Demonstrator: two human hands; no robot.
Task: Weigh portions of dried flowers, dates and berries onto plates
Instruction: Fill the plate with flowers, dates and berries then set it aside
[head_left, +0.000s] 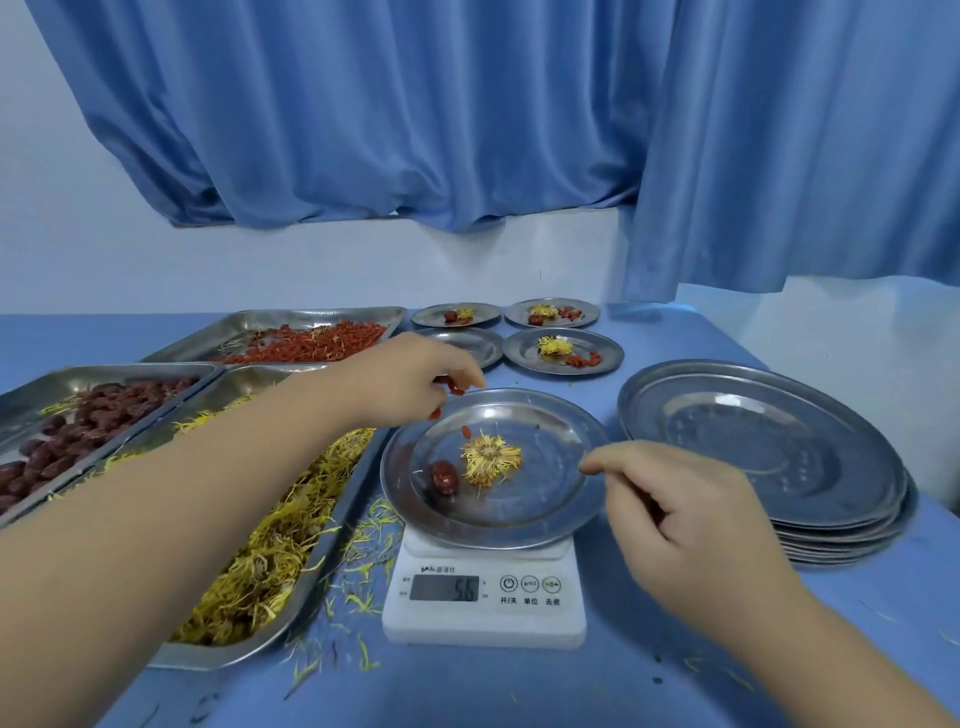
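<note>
A steel plate (545, 499) rests on a white digital scale (485, 618) whose display reads 5.6. On the plate lie a dried yellow flower (491, 460), a dark red date (444, 478) and one red berry (466, 432). My left hand (410, 376) hovers over the plate's far left rim, fingers pinched on several red berries, with one berry (435, 414) just below the fingers. My right hand (685, 512) is at the plate's right rim, fingers curled; whether it holds or touches the rim is unclear.
Three steel trays sit at left: berries (311, 343), dates (78, 426), dried flowers (270, 561). Several small plates stand behind the scale; three hold portions (563, 351). A stack of plates (763, 447) stands at right. Petals litter the blue table.
</note>
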